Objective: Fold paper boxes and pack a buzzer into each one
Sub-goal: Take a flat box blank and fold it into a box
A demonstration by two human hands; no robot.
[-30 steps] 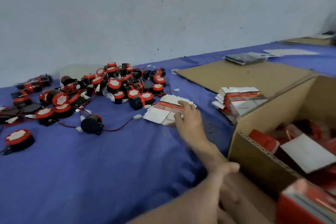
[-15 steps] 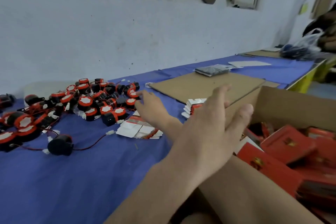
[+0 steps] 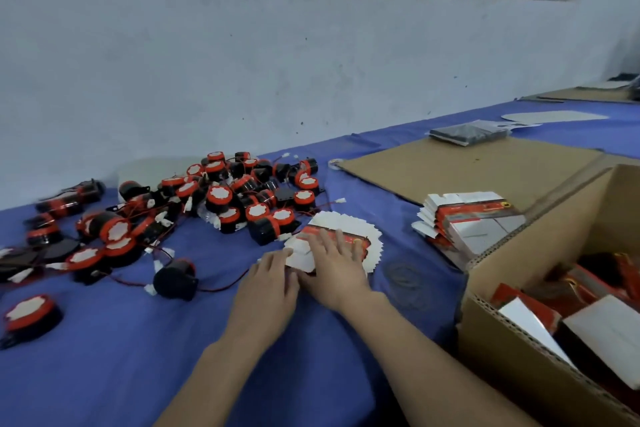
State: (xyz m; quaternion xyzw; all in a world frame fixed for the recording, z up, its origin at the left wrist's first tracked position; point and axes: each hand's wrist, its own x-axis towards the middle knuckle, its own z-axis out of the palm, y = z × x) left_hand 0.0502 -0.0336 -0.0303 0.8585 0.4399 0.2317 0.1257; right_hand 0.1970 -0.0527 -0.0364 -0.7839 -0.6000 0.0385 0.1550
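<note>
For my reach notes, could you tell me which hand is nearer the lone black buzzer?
Left. The left hand sits just right of the black buzzer, at the near edge of the flat boxes; the right hand lies farther right, on top of those boxes.

A matt blue cloth [image 3: 104,374] covers the table, soft-looking and without shine. The buzzers [image 3: 221,196] look like dull black plastic, with red bands and white, paper-like faces. The fanned flat boxes [image 3: 332,218] are thin card, matt white on the back, slightly glossy where printed red. The carton [image 3: 512,367] and the flat sheet [image 3: 467,166] are raw brown cardboard, with fluting showing along the carton's cut edge. The wall [image 3: 311,62] is rough, chalky paint.
</note>
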